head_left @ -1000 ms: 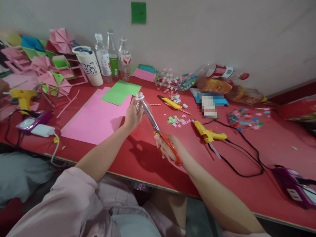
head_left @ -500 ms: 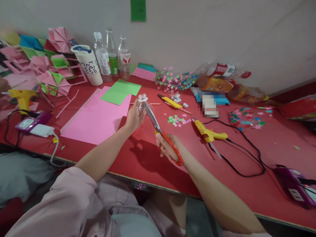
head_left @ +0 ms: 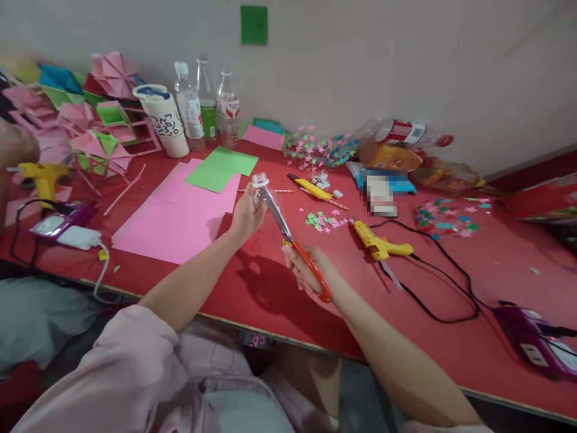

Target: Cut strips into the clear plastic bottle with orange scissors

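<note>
My left hand (head_left: 247, 213) is closed around a clear plastic bottle top (head_left: 260, 181), its neck pointing up and away. In my right hand (head_left: 308, 267) is a pair of scissors (head_left: 311, 269) with red handles, fingers wrapped through the loops. The metal blades point up and left and lie against the plastic near the neck; whether they cut into it I cannot tell. Both hands are above the red table (head_left: 270, 310). Pink paper (head_left: 166, 222) and green paper (head_left: 220, 167) lie left of my left hand. Small star cutouts (head_left: 322, 221) lie beyond my right hand.
A yellow glue gun (head_left: 381, 243) with a black cord lies right, leading toward a purple power strip (head_left: 536, 340). A yellow cutter (head_left: 315, 189) lies behind. Several bottles (head_left: 228, 111) and a white tumbler (head_left: 164, 123) stand at the wall. Another person's hand (head_left: 18, 144) appears far left.
The view has shifted slightly. Both hands keep their grip on the bottle top and scissors, with the red handles appearing marginally closer to the left; little else has changed.
</note>
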`<state>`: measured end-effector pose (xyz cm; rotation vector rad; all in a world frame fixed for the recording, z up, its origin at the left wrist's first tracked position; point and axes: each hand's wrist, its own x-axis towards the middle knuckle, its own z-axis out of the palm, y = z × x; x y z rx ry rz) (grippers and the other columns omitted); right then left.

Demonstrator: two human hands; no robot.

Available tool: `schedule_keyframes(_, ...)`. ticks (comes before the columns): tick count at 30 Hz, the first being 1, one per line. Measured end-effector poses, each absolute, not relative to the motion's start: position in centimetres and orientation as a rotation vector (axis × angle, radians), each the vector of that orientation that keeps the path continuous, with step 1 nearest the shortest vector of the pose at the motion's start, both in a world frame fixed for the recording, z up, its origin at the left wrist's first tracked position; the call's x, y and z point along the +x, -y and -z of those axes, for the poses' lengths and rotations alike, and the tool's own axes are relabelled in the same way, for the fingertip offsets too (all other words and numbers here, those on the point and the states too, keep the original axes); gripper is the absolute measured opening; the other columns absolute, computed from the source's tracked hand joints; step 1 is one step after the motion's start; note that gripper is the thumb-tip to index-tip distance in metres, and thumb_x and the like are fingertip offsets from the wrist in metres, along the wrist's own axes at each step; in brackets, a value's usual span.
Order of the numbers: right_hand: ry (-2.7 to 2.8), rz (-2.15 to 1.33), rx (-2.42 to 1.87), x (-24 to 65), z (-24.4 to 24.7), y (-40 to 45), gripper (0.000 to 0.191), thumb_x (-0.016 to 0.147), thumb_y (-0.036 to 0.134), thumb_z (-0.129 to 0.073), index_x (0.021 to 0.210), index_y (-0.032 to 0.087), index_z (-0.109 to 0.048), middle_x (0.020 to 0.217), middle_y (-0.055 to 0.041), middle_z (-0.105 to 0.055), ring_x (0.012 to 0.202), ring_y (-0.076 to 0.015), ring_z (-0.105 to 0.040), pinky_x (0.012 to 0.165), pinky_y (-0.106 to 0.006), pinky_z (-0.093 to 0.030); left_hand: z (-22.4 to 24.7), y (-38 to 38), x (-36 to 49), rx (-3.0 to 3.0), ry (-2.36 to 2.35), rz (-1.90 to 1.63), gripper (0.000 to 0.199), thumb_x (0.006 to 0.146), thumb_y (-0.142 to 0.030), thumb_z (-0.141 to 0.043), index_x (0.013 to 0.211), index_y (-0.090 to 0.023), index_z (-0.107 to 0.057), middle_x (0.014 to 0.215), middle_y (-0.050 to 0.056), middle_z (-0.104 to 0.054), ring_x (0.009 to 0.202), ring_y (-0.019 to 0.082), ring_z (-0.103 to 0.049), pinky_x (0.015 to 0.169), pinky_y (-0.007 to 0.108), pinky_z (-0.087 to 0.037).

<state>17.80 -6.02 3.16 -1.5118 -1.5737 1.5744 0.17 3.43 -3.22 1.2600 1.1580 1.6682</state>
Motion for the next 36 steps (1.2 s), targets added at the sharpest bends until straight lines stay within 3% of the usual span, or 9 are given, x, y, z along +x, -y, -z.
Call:
schedule_keyframes(4,1.597,-1.610,-1.460,17.9,-3.0,5.7,0.054,0.080,0.074,-0.061,0.066,0.023,-0.050,0.035,0.0126,-0.036,0.026,-0.0064,-0.035,0.041,-0.023,-0.047,2.6,-2.9,0.3,1.368,-1.202,-1.672,0.026,0.071,-0.010,-0.066,0.091,-0.024,-0.059,0.071,-0.003,-0.057,0.060,0.013,-0.050,0.060,0.029,-0.042)
schedule_keyframes(10,1.678,-1.726,-1.418,18.1,-3.5,5.7,0.059,0.079,0.079,-0.060,0.068,0.021,-0.055,0.036,0.0122,-0.040,0.029,-0.0067,-0.040,0.059,-0.028,-0.057,2.2,-4.2,0.0,1.058,-1.117,-1.782,0.023,0.082,-0.026,-0.070,0.102,-0.026,-0.057,0.078,-0.002,-0.055,0.064,0.012,-0.053,0.063,0.027,-0.047)
schedule_keyframes(15,1.563,-1.524,-1.392,18.3,-2.7,5.5,0.052,0.082,0.072,-0.064,0.070,0.022,-0.058,0.035,0.0116,-0.040,0.031,-0.0075,-0.041,0.066,-0.030,-0.059,2.0,-4.9,-0.9,0.852,-1.023,-1.754,0.044,0.070,-0.024,-0.080,0.105,-0.025,-0.053,0.086,-0.002,-0.059,0.072,0.012,-0.061,0.071,0.028,-0.053)
schedule_keyframes(20,1.381,-1.344,-1.380,18.7,-1.9,4.0,0.052,0.078,0.071,-0.069,0.067,0.022,-0.055,0.037,0.0103,-0.042,0.031,-0.0069,-0.041,0.052,-0.025,-0.054,1.5,-3.5,0.2,0.880,-0.986,-1.477,0.048,0.062,-0.012,-0.080,0.103,-0.021,-0.057,0.086,-0.002,-0.063,0.078,0.013,-0.064,0.077,0.029,-0.055)
schedule_keyframes(23,1.324,-1.318,-1.441,18.8,-1.6,3.2,0.054,0.072,0.071,-0.075,0.065,0.023,-0.051,0.039,0.0088,-0.044,0.032,-0.0086,-0.044,0.038,-0.023,-0.043,1.2,-2.4,1.1,0.954,-1.002,-1.374,0.049,0.063,-0.015,-0.082,0.105,-0.021,-0.058,0.091,0.000,-0.067,0.087,0.017,-0.067,0.086,0.035,-0.055)
schedule_keyframes(26,1.314,-1.289,-1.431,18.8,-1.4,2.8,0.058,0.071,0.068,-0.078,0.057,0.024,-0.044,0.038,0.0076,-0.044,0.031,-0.0075,-0.042,0.037,-0.023,-0.041,1.0,-1.6,1.6,1.091,-0.932,-1.248,0.057,0.060,-0.020,-0.088,0.110,-0.020,-0.059,0.099,0.005,-0.070,0.099,0.025,-0.069,0.096,0.044,-0.053)
schedule_keyframes(29,1.305,-1.261,-1.410,18.9,-1.3,2.7,0.056,0.069,0.064,-0.082,0.056,0.024,-0.044,0.040,0.0068,-0.046,0.033,-0.0084,-0.044,0.037,-0.023,-0.040,1.0,-1.2,1.7,1.150,-0.815,-1.147,0.061,0.060,-0.023,-0.090,0.112,-0.020,-0.057,0.103,0.009,-0.071,0.102,0.029,-0.069,0.095,0.049,-0.054)
schedule_keyframes(36,1.304,-1.212,-1.456,18.9,-1.7,2.7,0.051,0.066,0.064,-0.082,0.066,0.023,-0.052,0.044,0.0057,-0.053,0.032,-0.0078,-0.041,0.033,-0.022,-0.031,1.5,-1.5,1.9,1.073,-0.897,-1.262,0.060,0.064,-0.024,-0.088,0.114,-0.022,-0.055,0.100,0.006,-0.069,0.101,0.028,-0.069,0.100,0.053,-0.053)
